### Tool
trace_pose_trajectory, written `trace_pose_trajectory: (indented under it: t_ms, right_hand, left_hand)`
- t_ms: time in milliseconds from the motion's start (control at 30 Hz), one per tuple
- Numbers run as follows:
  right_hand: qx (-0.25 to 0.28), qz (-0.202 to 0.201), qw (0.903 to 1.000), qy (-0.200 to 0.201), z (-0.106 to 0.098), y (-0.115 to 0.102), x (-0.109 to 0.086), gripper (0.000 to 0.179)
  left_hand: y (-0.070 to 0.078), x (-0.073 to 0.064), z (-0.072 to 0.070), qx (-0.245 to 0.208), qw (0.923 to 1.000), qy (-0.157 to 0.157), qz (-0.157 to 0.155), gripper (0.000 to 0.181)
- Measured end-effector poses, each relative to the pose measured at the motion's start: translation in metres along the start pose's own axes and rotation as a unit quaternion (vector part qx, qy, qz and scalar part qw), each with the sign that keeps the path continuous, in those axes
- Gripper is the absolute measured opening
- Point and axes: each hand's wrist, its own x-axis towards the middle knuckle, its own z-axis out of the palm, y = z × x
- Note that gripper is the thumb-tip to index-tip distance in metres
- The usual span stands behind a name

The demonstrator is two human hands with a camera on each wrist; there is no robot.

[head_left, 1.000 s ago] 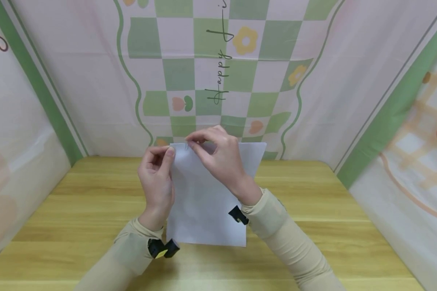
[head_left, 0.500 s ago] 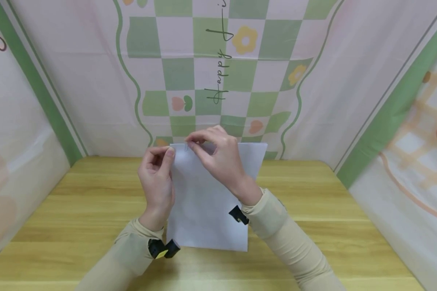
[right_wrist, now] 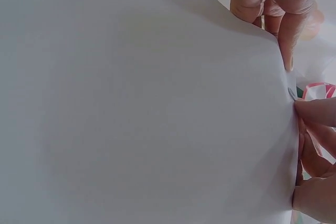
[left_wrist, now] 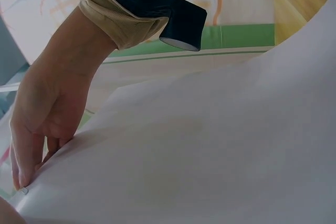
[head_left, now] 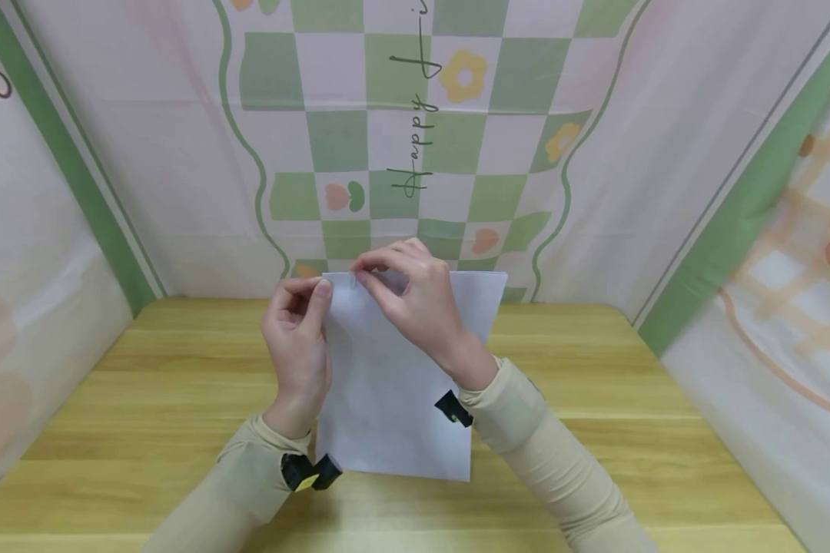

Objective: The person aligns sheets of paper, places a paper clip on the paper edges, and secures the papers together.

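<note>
White paper (head_left: 394, 384) stands tilted up over the table, its top edge held by both hands. At the top left corner my left hand (head_left: 296, 338) pinches the paper between thumb and fingers. My right hand (head_left: 418, 299) pinches a small paper clip (head_left: 353, 279) at the top edge, just right of that corner. In the right wrist view the clip (right_wrist: 292, 94) sits on the paper's edge, between the left fingertips and the right hand's finger. The left wrist view shows the right hand (left_wrist: 50, 103) beside the clip. Whether the paper is one sheet or several, I cannot tell.
Below the paper lies a wooden table (head_left: 180, 399). A printed cloth (head_left: 394, 138) with green checks hangs behind it, and more cloth covers the left and right sides. Each sleeve carries a small black camera (head_left: 311, 471).
The paper's lower edge has shifted slightly toward me. Both hands keep nearly the same place and hold. The clip shows little or no movement.
</note>
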Motion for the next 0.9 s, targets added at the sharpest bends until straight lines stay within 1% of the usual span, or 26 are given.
trace_pose_trajectory:
  t_ms: [167, 533, 733, 900]
  right_hand:
    - [0.0, -0.001, 1.0, -0.002, 0.0006, 0.001, -0.0005, 0.006]
    - [0.002, -0.006, 1.0, -0.003, 0.0006, 0.0028, -0.0005, 0.006]
    - [-0.004, -0.011, 0.9999, -0.004, 0.0007, 0.0027, -0.0001, 0.006]
    - [-0.01, -0.013, 0.9999, -0.004, 0.0006, 0.0017, -0.0003, 0.006]
  left_hand:
    - [-0.0001, 0.0004, 0.0001, -0.001, 1.0, 0.0, 0.001, 0.011]
    - [-0.0012, 0.0004, 0.0003, 0.003, 1.0, 0.003, 0.0, 0.004]
    - [-0.0012, 0.0005, 0.0006, -0.005, 1.0, 0.006, -0.001, 0.008]
    - [-0.0012, 0.0004, 0.0003, -0.005, 1.0, 0.005, -0.001, 0.004]
